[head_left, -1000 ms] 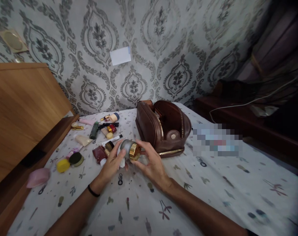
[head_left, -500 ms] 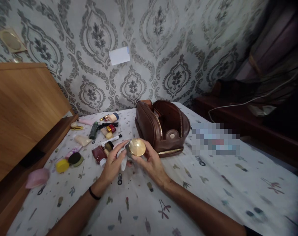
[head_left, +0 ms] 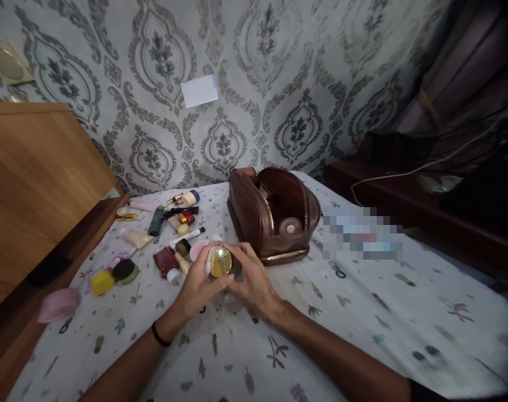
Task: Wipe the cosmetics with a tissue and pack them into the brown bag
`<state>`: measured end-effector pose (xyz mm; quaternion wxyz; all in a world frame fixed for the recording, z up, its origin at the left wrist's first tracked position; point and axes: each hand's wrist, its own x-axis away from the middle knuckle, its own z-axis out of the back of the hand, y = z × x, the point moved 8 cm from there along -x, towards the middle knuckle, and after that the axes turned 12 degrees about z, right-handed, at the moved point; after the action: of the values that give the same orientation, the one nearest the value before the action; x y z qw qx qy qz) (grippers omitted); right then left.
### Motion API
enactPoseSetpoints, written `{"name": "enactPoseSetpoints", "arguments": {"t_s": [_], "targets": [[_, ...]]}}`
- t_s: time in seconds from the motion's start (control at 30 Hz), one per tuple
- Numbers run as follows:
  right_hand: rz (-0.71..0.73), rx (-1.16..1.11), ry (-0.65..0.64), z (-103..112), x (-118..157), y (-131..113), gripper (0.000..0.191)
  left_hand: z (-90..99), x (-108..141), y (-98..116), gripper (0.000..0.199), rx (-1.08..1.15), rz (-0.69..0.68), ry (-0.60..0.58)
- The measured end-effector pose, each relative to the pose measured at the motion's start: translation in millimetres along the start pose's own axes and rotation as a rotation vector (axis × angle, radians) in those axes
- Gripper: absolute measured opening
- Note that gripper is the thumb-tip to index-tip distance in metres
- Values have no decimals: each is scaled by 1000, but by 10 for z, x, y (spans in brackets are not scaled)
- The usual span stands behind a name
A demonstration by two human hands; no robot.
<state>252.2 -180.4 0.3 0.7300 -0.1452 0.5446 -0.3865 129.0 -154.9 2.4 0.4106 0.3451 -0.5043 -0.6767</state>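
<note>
Here, left hand point(head_left: 197, 283) and right hand point(head_left: 254, 286) both hold the gold-lidded jar point(head_left: 220, 261) between them, its top facing upward; the brown bag point(head_left: 246, 215) stands beyond, nearer to the right hand.

No text, brand or number can be read; any print on the white tube point(head_left: 187, 235) is too small to tell.
</note>
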Motion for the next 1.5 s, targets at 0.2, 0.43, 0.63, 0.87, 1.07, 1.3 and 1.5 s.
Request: {"name": "enactPoseSetpoints", "arguments": {"t_s": [0.2,0.43,0.63,0.87,1.07,1.3,1.5], "targets": [[-16,66,-22,-28,33,45,81,189,-63,-164,59,82,87,80],[-88,111,-13,19,-3,22,61,195,-65,-102,52,-11,38,75],[-162,176,-14,52,-20,-18,52,225,-42,61,40,-178,-64,154],[-198,169,-48,16,-18,7,41,272,39,182,21,-192,-213,277],[-245,108,-119,-48,-12,11,35,189,10,239,27,-275,-215,77],[-20,76,-103,-49,-36,-165,44,235,-94,-40,60,-20,95,-60],[75,21,-24,46,-57,-242,50,114,-76,-217,90,431,273,-240]]}}
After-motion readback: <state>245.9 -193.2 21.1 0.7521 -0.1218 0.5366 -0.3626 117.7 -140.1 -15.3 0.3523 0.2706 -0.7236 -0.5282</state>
